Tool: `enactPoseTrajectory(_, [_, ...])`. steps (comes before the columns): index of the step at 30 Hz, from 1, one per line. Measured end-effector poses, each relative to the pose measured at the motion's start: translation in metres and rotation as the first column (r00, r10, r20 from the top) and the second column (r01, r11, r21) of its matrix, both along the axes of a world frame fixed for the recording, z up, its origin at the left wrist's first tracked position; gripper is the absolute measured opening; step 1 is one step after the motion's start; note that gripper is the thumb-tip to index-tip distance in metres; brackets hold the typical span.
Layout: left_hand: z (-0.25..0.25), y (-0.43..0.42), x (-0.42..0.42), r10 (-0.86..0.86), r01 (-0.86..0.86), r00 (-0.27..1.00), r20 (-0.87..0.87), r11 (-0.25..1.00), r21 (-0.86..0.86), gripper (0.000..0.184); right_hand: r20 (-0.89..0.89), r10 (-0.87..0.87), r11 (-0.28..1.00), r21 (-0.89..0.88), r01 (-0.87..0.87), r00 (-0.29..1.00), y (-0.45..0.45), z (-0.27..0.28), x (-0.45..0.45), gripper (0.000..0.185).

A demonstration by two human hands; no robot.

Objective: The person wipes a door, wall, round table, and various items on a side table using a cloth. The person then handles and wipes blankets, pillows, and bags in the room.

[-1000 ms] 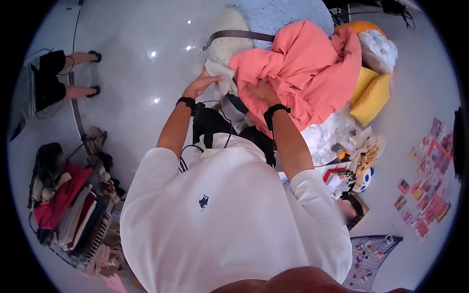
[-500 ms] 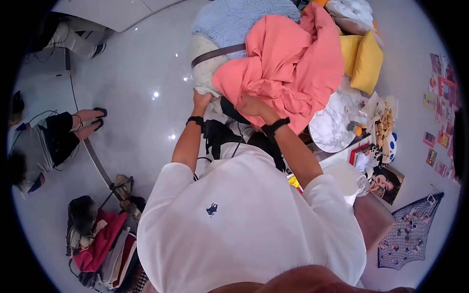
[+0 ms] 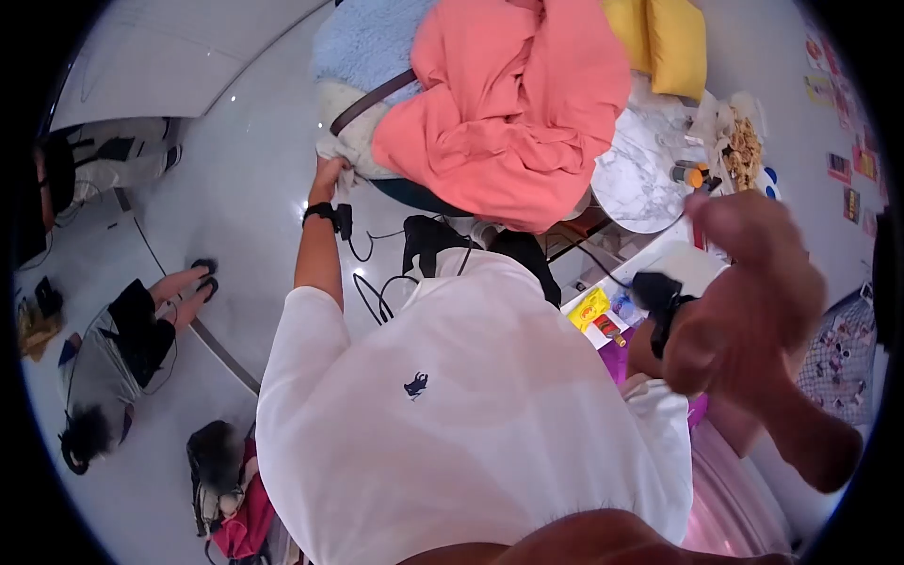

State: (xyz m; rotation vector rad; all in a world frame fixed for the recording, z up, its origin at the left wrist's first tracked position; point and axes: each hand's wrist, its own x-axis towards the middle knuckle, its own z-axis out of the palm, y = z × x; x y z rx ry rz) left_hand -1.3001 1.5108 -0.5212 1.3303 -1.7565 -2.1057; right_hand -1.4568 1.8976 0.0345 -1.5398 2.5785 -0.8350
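My left hand point(image 3: 328, 176) is closed on a bunched white cloth point(image 3: 339, 151) at the near left corner of the bedding pile. A salmon-pink blanket point(image 3: 499, 113) is heaped beside it, over a dark green edge. Between that blanket and a light-blue fluffy cover point(image 3: 363, 47) runs a dark strap point(image 3: 372, 102). My right hand point(image 3: 753, 311) is raised close to the camera at the right, away from the blanket. It looks slightly blurred, with some fingers stretched apart and nothing visible in them. Both wrists wear black bands with cables.
A round marble-top table point(image 3: 640, 179) with bottles stands right of the pile, near yellow cushions point(image 3: 676, 47). A yellow packet point(image 3: 590, 308) lies on a white surface below it. Another person point(image 3: 122, 330) is at the left. Bags point(image 3: 231, 490) are at lower left.
My right hand has let go of the pink blanket and swung right and up towards the camera. My left hand keeps its hold on the white cloth. The camera view has shifted.
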Motion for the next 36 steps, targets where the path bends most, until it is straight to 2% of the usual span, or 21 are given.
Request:
enactPoseTrajectory(2, [-0.031,0.006,0.009,0.078,-0.086,0.996,0.053,0.979,0.182,0.038,-0.176,-0.145,0.983,0.082,0.162,0.974,0.018,0.018,0.002,0.041])
enactPoseTrajectory(4, [-0.039,0.023,0.021,0.184,-0.175,0.983,0.002,0.928,0.328,0.043,-0.274,-0.213,0.962,0.110,0.251,0.938,0.019,0.031,-0.009,0.039])
enactPoseTrajectory(5, [-0.034,0.032,0.027,0.168,-0.181,0.983,0.067,0.933,0.312,0.049,-0.445,0.113,0.992,0.000,-0.126,0.889,0.013,0.032,-0.029,0.036])
enactPoseTrajectory(7, [-0.041,0.050,0.041,0.085,-0.123,0.989,0.124,0.933,0.338,0.047,-0.384,0.297,0.934,-0.074,-0.350,0.874,0.010,0.041,-0.031,0.036])
enactPoseTrajectory(11, [-0.043,0.089,0.055,-0.094,0.013,0.977,0.191,0.922,0.386,0.052,-0.321,0.454,0.847,-0.133,-0.514,0.831,0.006,0.047,-0.026,0.037])
enactPoseTrajectory(12, [-0.034,0.101,0.054,-0.085,0.002,0.976,0.198,0.923,0.385,0.052,-0.311,0.481,0.829,-0.143,-0.541,0.820,0.006,0.046,-0.026,0.037])
enactPoseTrajectory(14, [-0.019,0.108,0.044,-0.132,-0.022,0.925,0.357,0.919,0.394,0.046,-0.309,0.534,0.791,-0.147,-0.594,0.787,-0.001,0.043,-0.022,0.038])
enactPoseTrajectory(15, [-0.025,0.103,0.047,-0.281,0.102,0.864,0.417,0.910,0.403,0.044,-0.293,0.552,0.779,-0.152,-0.608,0.781,-0.004,0.042,-0.021,0.038])
enactPoseTrajectory(16, [-0.032,0.103,0.046,-0.334,0.160,0.795,0.506,0.921,0.355,0.043,-0.282,0.566,0.769,-0.157,-0.620,0.774,-0.004,0.045,-0.021,0.038])
enactPoseTrajectory(18, [-0.045,0.094,0.047,-0.373,0.264,0.738,0.563,0.927,0.267,0.041,-0.273,0.596,0.745,-0.163,-0.647,0.755,-0.004,0.043,-0.017,0.039])
enactPoseTrajectory(19, [-0.050,0.082,0.050,-0.365,0.252,0.743,0.561,0.929,0.271,0.041,-0.265,0.609,0.735,-0.164,-0.658,0.747,-0.005,0.044,-0.015,0.040])
enactPoseTrajectory(21, [-0.043,0.053,0.050,-0.514,0.403,0.758,0.402,0.853,0.332,0.046,-0.251,0.637,0.715,-0.162,-0.681,0.729,-0.007,0.044,-0.013,0.041])
enactPoseTrajectory(22, [-0.016,0.047,0.046,-0.513,0.402,0.760,0.400,0.854,0.330,0.046,-0.249,0.640,0.712,-0.160,-0.683,0.726,-0.009,0.042,-0.012,0.041])
enactPoseTrajectory(24, [0.054,0.042,0.029,-0.617,0.610,0.680,0.396,0.776,0.160,0.057,-0.249,0.635,0.718,-0.158,-0.678,0.731,-0.008,0.039,-0.007,0.043])
enactPoseTrajectory(25, [0.048,0.036,0.025,-0.630,0.625,0.670,0.393,0.764,0.159,0.057,-0.241,0.633,0.723,-0.158,-0.673,0.736,-0.008,0.037,-0.007,0.043])
enactPoseTrajectory(27, [0.041,0.025,0.029,-0.865,0.870,0.489,0.115,0.493,0.012,0.057,-0.223,0.628,0.731,-0.160,-0.664,0.745,-0.008,0.035,-0.010,0.045])
enactPoseTrajectory(30, [0.046,0.042,0.007,-0.911,0.914,0.392,0.126,0.401,0.054,0.060,-0.205,0.631,0.729,-0.173,-0.663,0.748,-0.003,0.034,-0.011,0.047])
enactPoseTrajectory(31, [0.046,0.058,0.007,-0.893,0.899,0.437,0.111,0.429,-0.088,0.060,-0.206,0.637,0.724,-0.172,-0.669,0.743,0.005,0.032,-0.006,0.047])
enactPoseTrajectory(32, [0.051,0.070,0.003,-0.896,0.896,0.444,0.021,0.443,-0.034,0.061,-0.201,0.640,0.724,-0.164,-0.670,0.742,0.009,0.032,-0.004,0.048])
enactPoseTrajectory(34, [0.030,0.093,0.000,-0.913,0.938,0.338,0.228,0.346,-0.008,0.063,-0.176,0.645,0.726,-0.164,-0.668,0.744,0.015,0.032,-0.005,0.050])
enactPoseTrajectory(36, [0.041,0.114,-0.011,-0.933,0.958,0.276,0.230,0.287,0.016,0.062,-0.139,0.632,0.748,-0.146,-0.648,0.762,0.021,0.030,-0.004,0.051])
